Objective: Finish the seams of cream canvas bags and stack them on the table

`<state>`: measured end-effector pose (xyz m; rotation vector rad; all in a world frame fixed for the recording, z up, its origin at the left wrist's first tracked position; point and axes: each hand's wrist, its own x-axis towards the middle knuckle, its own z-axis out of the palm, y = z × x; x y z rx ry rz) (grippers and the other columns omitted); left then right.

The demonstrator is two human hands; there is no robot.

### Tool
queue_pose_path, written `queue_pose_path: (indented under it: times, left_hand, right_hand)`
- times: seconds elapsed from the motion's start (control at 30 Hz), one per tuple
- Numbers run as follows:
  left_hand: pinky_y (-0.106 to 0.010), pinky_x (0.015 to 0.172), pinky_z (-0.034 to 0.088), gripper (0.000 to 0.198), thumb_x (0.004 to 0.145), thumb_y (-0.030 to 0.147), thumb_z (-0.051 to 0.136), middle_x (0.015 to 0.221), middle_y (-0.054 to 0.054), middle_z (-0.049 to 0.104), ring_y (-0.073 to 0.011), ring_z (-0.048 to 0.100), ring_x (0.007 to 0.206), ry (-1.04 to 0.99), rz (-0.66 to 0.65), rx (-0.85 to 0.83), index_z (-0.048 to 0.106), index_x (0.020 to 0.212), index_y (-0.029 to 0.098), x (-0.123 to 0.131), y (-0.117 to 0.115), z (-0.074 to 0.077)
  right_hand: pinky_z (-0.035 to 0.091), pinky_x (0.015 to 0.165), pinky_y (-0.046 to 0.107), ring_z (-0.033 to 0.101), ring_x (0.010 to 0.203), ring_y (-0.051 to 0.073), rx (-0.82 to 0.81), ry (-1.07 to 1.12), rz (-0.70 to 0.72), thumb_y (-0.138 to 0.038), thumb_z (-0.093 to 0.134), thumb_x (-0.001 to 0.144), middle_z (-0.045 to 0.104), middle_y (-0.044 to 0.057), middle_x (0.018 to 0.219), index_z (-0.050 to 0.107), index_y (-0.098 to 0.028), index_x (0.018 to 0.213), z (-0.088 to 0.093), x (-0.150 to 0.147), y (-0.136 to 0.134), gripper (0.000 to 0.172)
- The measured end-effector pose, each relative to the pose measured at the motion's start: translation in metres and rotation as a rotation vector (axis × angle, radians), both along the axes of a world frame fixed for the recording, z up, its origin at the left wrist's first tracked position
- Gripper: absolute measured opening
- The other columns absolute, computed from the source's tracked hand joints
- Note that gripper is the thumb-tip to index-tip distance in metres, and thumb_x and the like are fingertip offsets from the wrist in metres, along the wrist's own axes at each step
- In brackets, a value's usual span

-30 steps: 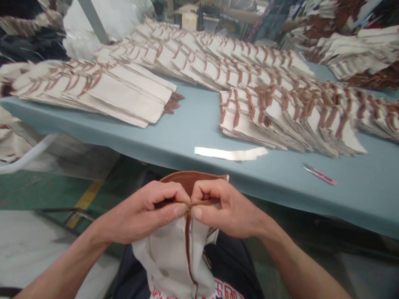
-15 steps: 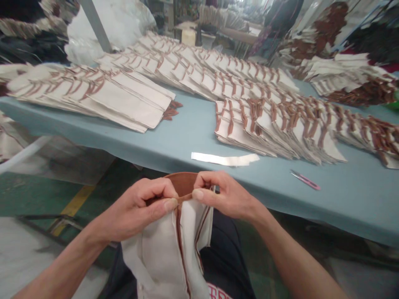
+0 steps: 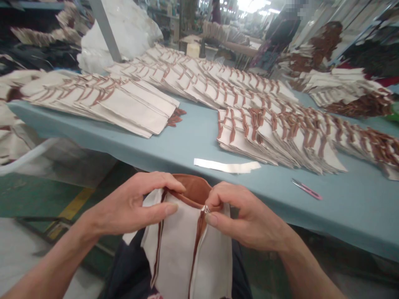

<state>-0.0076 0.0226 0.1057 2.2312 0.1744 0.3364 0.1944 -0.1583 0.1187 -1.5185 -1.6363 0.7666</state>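
Note:
Over my lap hangs a sewn fabric piece (image 3: pixel 181 232), open at the top like a tube, cream outside with brown seam edges and a brown inner side. My left hand (image 3: pixel 140 203) has its rim loosely between thumb and fingers, the index finger reaching into the opening. At a seam on the right of the rim, my right hand (image 3: pixel 237 211) pinches the edge between thumb and bent index finger. A bit of white shows at that pinch. The other fingertips are partly hidden.
On the blue-covered table (image 3: pixel 174 153) lie a white strip (image 3: pixel 226 166) and pink-handled thread snips (image 3: pixel 307 189). Overlapping cream-and-brown pieces (image 3: pixel 134 104) lie left, with more rows (image 3: pixel 274 133) at right. Behind are a white plastic bag (image 3: pixel 121 29), a grey post (image 3: pixel 104 29) and a person (image 3: pixel 276 33).
The piece has been turned in my hands, and its opening shows wider. My left fingers have spread along the rim; my right hand has moved slightly down and right to a seam.

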Motion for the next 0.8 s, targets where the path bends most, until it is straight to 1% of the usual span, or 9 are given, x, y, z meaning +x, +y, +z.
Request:
queue_pose_path:
  times: [0.03,0.1,0.17,0.23,0.33,0.47,0.53,0.67,0.8]
  left_hand:
    - [-0.023,0.084,0.055,0.020,0.089,0.021,0.068,0.100,-0.003,0.080,-0.0173,0.074,0.090,-0.030,-0.035,0.010,0.074,0.108,0.020,0.006,-0.005,0.003]
    - [-0.021,0.082,0.054,0.016,0.087,0.014,0.066,0.094,-0.002,0.080,-0.0145,0.072,0.084,-0.092,-0.090,0.019,0.073,0.101,0.019,0.016,-0.015,0.006]
    - [-0.020,0.077,0.053,0.015,0.085,0.009,0.063,0.087,0.000,0.078,-0.0121,0.070,0.077,-0.139,-0.117,0.013,0.072,0.093,0.018,0.024,-0.021,0.005]
    - [-0.018,0.073,0.051,0.017,0.084,0.006,0.062,0.083,0.001,0.077,-0.0107,0.068,0.072,-0.154,-0.124,0.005,0.071,0.091,0.018,0.028,-0.024,0.003]
    - [-0.016,0.068,0.048,0.021,0.083,0.004,0.062,0.081,0.004,0.076,-0.0086,0.067,0.068,-0.141,-0.119,0.026,0.072,0.094,0.018,0.030,-0.025,0.002]
    - [-0.016,0.066,0.044,0.019,0.083,0.004,0.063,0.079,0.005,0.075,-0.0068,0.065,0.066,-0.120,-0.130,0.101,0.071,0.091,0.018,0.029,-0.025,0.007]
    - [-0.015,0.066,0.043,0.018,0.083,0.003,0.063,0.079,0.006,0.074,-0.0060,0.064,0.065,-0.122,-0.137,0.112,0.071,0.090,0.018,0.030,-0.024,0.009]
    - [-0.014,0.064,0.042,0.022,0.082,0.000,0.063,0.077,0.008,0.073,-0.0047,0.062,0.063,-0.116,-0.156,0.066,0.070,0.090,0.019,0.032,-0.021,0.008]
    - [-0.012,0.065,0.043,0.021,0.081,-0.001,0.063,0.076,0.008,0.072,-0.0047,0.061,0.063,-0.106,-0.164,0.004,0.070,0.087,0.018,0.034,-0.020,0.005]
  right_hand:
    - [0.042,0.071,0.026,0.056,0.070,0.012,0.005,-0.014,-0.001,-0.018,0.062,0.091,0.067,-0.001,0.076,0.063,-0.019,0.080,0.001,-0.001,0.001,0.012]
    - [0.042,0.070,0.026,0.055,0.070,0.013,0.017,-0.032,-0.005,-0.017,0.060,0.090,0.066,-0.002,0.075,0.061,-0.020,0.079,0.003,-0.003,0.002,0.012]
    - [0.041,0.068,0.026,0.053,0.068,0.013,0.019,-0.037,-0.009,-0.016,0.058,0.089,0.064,-0.002,0.073,0.059,-0.020,0.077,0.003,-0.004,0.002,0.013]
    - [0.040,0.065,0.026,0.051,0.065,0.013,0.012,-0.036,-0.013,-0.015,0.056,0.088,0.060,-0.003,0.070,0.055,-0.021,0.075,0.003,-0.005,0.002,0.014]
    - [0.038,0.063,0.026,0.048,0.064,0.013,0.007,-0.042,-0.026,-0.016,0.054,0.087,0.055,-0.003,0.067,0.052,-0.021,0.073,0.001,-0.005,0.002,0.016]
    - [0.037,0.064,0.026,0.047,0.064,0.013,0.016,-0.036,-0.039,-0.014,0.055,0.086,0.054,-0.004,0.067,0.054,-0.021,0.074,-0.004,-0.005,0.002,0.014]
    - [0.037,0.065,0.026,0.047,0.063,0.012,0.025,-0.025,-0.042,-0.013,0.054,0.085,0.053,-0.005,0.066,0.054,-0.021,0.074,-0.005,-0.005,0.002,0.013]
    - [0.036,0.062,0.025,0.046,0.063,0.013,0.025,0.017,-0.049,-0.015,0.055,0.085,0.052,-0.005,0.067,0.054,-0.021,0.074,-0.008,-0.006,0.003,0.012]
    - [0.036,0.061,0.025,0.046,0.063,0.013,0.030,0.038,-0.055,-0.013,0.055,0.084,0.052,-0.005,0.067,0.054,-0.021,0.075,-0.012,-0.005,0.001,0.012]
